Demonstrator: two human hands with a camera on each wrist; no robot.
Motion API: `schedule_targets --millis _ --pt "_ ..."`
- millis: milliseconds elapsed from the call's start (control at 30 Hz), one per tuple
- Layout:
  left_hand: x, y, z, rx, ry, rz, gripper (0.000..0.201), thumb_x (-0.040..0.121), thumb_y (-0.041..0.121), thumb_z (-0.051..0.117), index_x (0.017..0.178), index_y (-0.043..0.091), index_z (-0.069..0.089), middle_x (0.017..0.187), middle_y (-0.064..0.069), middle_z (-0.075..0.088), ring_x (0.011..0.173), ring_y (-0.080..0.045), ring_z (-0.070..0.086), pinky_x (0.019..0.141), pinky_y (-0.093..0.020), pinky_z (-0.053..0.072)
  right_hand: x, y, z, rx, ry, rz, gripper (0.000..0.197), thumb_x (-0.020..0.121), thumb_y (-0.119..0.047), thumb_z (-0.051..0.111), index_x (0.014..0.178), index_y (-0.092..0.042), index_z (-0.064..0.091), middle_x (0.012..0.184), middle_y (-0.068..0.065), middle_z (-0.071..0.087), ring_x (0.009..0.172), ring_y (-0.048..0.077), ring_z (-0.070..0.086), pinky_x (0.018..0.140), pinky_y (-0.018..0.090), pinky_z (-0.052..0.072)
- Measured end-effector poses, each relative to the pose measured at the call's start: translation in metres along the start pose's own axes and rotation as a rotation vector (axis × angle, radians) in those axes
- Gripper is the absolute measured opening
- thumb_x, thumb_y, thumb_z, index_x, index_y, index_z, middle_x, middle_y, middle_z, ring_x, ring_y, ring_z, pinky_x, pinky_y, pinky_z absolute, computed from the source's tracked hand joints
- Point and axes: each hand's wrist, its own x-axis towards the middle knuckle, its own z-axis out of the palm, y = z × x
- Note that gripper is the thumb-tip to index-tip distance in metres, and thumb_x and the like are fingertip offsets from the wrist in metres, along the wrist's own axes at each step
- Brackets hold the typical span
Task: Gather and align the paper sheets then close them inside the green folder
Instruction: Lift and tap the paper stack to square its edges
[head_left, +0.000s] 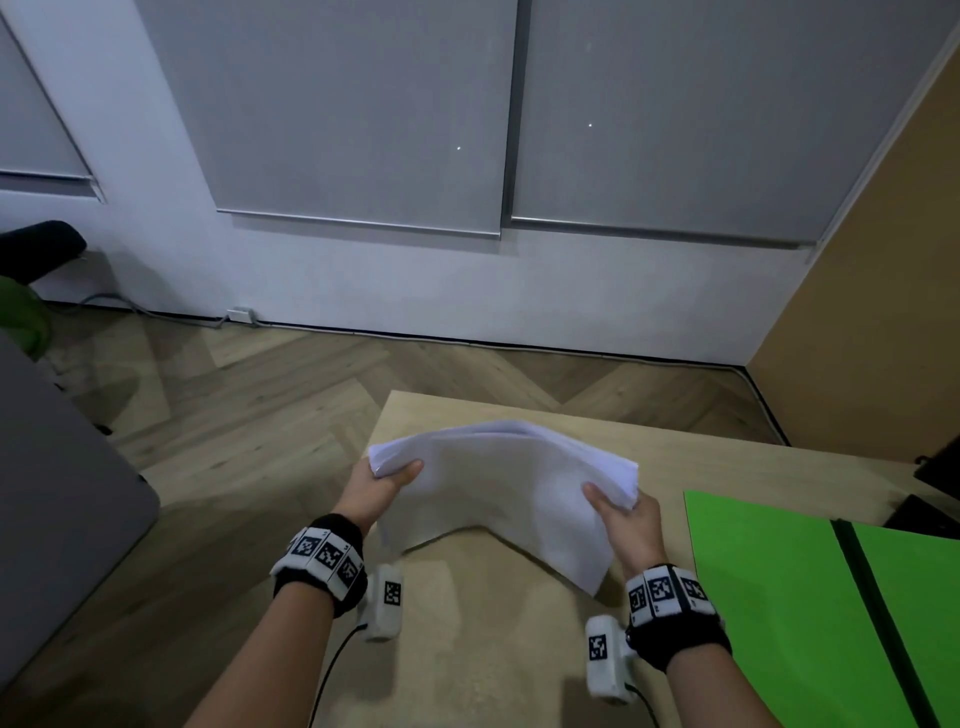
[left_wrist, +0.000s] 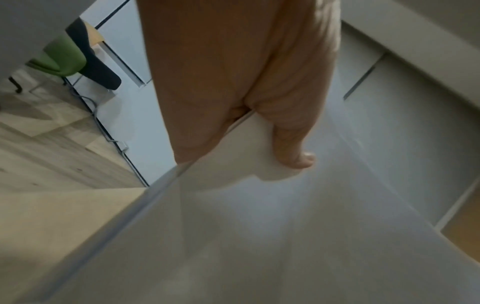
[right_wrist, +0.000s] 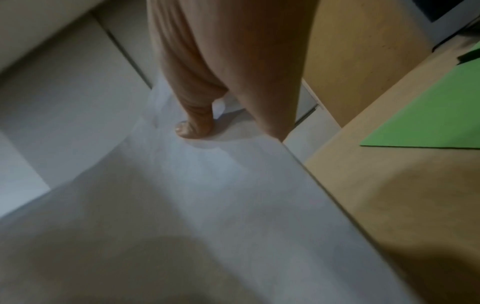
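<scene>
A stack of white paper sheets (head_left: 498, 488) is held up above the wooden table (head_left: 467, 649), bowed upward in the middle. My left hand (head_left: 382, 480) grips its left edge, thumb on top. My right hand (head_left: 618, 506) grips its right edge the same way. The left wrist view shows my thumb lying on the paper sheets (left_wrist: 259, 236). The right wrist view shows the other thumb pressed on the paper sheets (right_wrist: 194, 216). The green folder (head_left: 810, 597) lies open and flat on the table to the right, with a dark spine down its middle; one corner of the green folder (right_wrist: 431, 115) shows by the right wrist.
Dark objects (head_left: 935, 483) sit at the table's far right edge. A tan partition (head_left: 883, 260) stands to the right. A grey surface (head_left: 57, 499) and a green chair (head_left: 21, 312) are at the left. Wooden floor (head_left: 260, 395) lies beyond the table.
</scene>
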Motion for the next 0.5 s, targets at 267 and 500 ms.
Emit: schedule_targets --millis 267,500 --pt "-0.023 0.011 -0.006 -0.026 -0.115 0.105 0.038 0.072 0.013 0.081 0.108 0.007 0.072 0.101 -0.004 0.077 0.095 -0.017 0.071 0.073 -0.019 0.055 -0.008 -0.027 -0.018 0.108 -0.098 -0.22 0.019 0.078 -0.013 0.074 0.096 -0.013 0.068 0.089 0.0 0.073 0.076 0.007 0.069 0.072 0.019 0.056" --pt "-0.02 0.004 0.007 -0.007 -0.043 0.023 0.047 0.054 0.046 0.083 0.088 0.015 0.075 0.088 -0.003 0.075 0.084 -0.018 0.067 0.077 -0.029 0.05 0.001 -0.007 -0.013 0.167 0.07 -0.089 0.02 0.083 -0.032 0.068 0.077 -0.014 0.066 0.078 0.003 0.064 0.076 0.017 0.056 0.07 0.029 0.045"
